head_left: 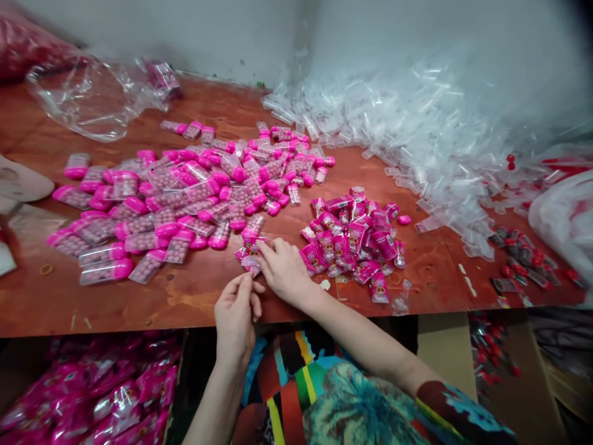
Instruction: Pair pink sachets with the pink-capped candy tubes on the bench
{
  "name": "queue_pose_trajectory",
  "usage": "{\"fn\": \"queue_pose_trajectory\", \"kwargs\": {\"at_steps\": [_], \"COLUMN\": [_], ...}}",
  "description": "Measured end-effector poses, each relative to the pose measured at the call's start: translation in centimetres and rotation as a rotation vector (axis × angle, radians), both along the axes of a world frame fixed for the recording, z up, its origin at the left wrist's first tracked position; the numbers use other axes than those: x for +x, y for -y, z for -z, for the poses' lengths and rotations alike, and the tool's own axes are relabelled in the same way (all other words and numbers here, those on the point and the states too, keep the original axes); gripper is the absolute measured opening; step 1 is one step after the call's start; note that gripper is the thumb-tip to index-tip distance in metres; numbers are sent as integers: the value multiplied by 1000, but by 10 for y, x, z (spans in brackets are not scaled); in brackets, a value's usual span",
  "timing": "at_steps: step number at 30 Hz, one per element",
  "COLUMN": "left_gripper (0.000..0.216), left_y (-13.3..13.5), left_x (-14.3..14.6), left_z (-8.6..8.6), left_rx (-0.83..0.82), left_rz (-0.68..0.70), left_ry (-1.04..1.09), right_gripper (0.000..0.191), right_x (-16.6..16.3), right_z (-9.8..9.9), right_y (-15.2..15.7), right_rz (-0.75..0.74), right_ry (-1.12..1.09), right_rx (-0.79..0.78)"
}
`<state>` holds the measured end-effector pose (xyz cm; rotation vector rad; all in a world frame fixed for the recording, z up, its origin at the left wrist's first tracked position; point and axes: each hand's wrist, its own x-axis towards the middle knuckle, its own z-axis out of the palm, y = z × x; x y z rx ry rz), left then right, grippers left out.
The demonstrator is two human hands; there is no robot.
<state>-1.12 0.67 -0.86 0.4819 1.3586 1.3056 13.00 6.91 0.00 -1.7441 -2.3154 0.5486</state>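
Note:
Near the table's front edge, my two hands meet over a small pink-and-clear piece. My left hand [235, 314] is closed, thumb and forefinger pinching the near end of a small clear-and-pink container [251, 264]. From the right, my right hand [283, 267] reaches across with its fingers bent over a pink printed packet [244, 252] just beyond; its fingertips partly hide what they grip. Just behind them lies a pink-capped tube of small balls [254, 225]. A heap of pink printed packets [354, 238] is close to my right wrist.
Many pink-capped tubes [185, 191] spread over the table's left half. Clear empty tubes [417, 136] pile against the wall. Red-capped tubes [528, 259] and a white plastic bag [567, 216] lie right. Below the edge stands a box of pink packets [102, 389].

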Motion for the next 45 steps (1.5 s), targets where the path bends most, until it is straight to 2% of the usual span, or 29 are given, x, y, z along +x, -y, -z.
{"fn": "queue_pose_trajectory", "kwargs": {"at_steps": [4,9,13,17,21,24,27,29,32,35,38,40,42,45], "left_gripper": [45,53,60,58,57,59,66,67,65,69,75,76,75,73], "left_y": [0,0,-4,-8,-12,-14,-17,-18,-19,-18,-15,-14,-15,-18], "left_x": [-1,-2,-4,-9,-8,-2,4,3,-7,-24,-35,-35,-30,-17], "left_z": [5,5,-4,-14,-16,-10,-3,-1,-2,-4,-6,-9,-11,-16], "left_rx": [-3,-9,26,80,52,13,-27,-38,-37,-35,-29,-17,-6,-18], "left_rz": [-6,-85,-111,-12,63,59,11,9,20,-44,-107,-119,-119,-98], "left_ry": [-1,13,15,-42,30,59,52,56,47,10,31,70,97,126], "right_gripper": [48,41,42,38,52,41,29,29,41,48,53,56,56,50], "right_x": [-26,-16,-4,4,1,-3,-4,-2,-2,-5,-6,-5,-5,-10], "right_z": [3,18,26,29,34,37,37,33,22,9,-3,-7,-8,-1], "right_y": [-12,-3,10,23,26,24,18,12,0,-10,-11,-6,1,8], "right_rz": [-33,-6,-76,-109,123,201,161,114,73,48,66,126,131,44], "right_ry": [80,28,-88,-421,-956,-1134,-1122,-1001,-635,-258,-67,-119,-329,-744], "right_rx": [-32,33,110,76,-137,-231,-250,-203,-128,-161,-181,-99,-44,-194]}}
